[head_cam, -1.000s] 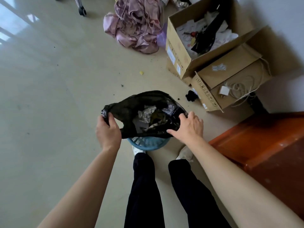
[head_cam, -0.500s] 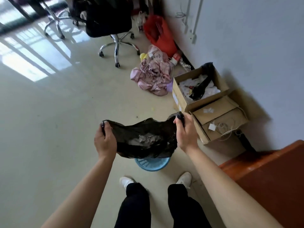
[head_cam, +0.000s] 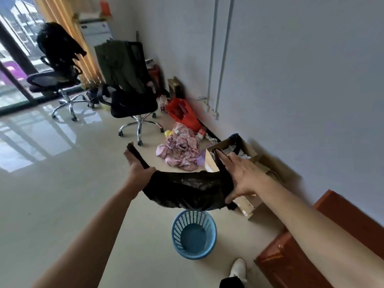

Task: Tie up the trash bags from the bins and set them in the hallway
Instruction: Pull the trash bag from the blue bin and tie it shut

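Black trash bag hangs in the air directly above the blue bin, clear of the rim, not touching it. Bin stands upright on the floor, nothing seen inside.

Left hand is up-left of the bin & grips one bag handle: the strip runs across the palm, its end poking out past the fingertips, thumb pressed against it lower down. Fingers fairly straight, not curled into a fist.

Right hand is up-right of the bin w/ the other handle along the inside of the fingers. Fingers long & spread, thumb splayed down against the bag's side; whether the handle is really pinched, can't tell.

Bag mouth is stretched flat betw. the two hands, body sagging below; pale crumpled stuff shows faintly through the plastic.

Behind the bin, along the wall: cardboard boxes, partly hidden by the right hand, then a pink cloth heap, a red bag, and an office chair farther back. Right of the bin, a brown wooden cabinet; near it one white shoe.
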Demonstrator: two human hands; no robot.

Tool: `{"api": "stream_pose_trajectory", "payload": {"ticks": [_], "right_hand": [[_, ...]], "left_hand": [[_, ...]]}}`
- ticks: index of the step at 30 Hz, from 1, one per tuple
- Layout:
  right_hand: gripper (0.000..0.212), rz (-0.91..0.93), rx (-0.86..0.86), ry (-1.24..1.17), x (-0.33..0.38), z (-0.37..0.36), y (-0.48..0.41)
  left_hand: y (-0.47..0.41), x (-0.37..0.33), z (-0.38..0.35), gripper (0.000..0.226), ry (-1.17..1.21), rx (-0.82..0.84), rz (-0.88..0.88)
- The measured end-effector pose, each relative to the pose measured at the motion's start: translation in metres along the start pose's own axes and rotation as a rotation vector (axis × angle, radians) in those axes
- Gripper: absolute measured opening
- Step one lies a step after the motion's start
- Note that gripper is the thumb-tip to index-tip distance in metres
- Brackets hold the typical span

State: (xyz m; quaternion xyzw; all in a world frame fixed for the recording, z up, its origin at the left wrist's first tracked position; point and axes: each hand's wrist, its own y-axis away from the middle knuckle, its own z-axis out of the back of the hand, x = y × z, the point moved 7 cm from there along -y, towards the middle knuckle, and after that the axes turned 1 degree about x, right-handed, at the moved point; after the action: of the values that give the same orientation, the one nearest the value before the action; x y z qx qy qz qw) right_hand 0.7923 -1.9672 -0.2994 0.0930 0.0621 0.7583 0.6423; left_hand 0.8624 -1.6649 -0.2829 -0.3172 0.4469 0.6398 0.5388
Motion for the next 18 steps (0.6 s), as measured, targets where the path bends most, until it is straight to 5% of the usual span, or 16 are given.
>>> {"api": "stream_pose_trajectory", "payload": {"ticks": [2,4,8,11,15,18], "right_hand": [[0.14,-0.055,-0.073,0.149,0.001,0.005,0.007],[0.114,-0.182,-0.186,0.022,-0.006,0.019,0.018],[0.074,-0.399,-0.471,-0.717,-0.011,0.028,0.046],[0.046,-0.465,-0.703,-1.209,-0.003,0.031,0.054],[0.034,-0.559,-0.765,-1.79,0.004,0.019,0.048],[0.026,-0.556,-0.721,-1.894,0.015,0.034,0.046]], "left_hand": [[0.001,-0.013,0.021,0.092,-0.147,0.015,-0.142],[0.001,-0.024,0.039,0.087,-0.226,-0.016,-0.254],[0.017,-0.045,0.065,0.052,-0.108,-0.149,-0.37],[0.016,-0.047,0.067,0.058,0.262,-0.159,-0.251],[0.02,-0.048,0.038,0.045,0.982,0.146,0.039],[0.037,-0.06,0.012,0.04,1.033,0.365,0.153]]}}
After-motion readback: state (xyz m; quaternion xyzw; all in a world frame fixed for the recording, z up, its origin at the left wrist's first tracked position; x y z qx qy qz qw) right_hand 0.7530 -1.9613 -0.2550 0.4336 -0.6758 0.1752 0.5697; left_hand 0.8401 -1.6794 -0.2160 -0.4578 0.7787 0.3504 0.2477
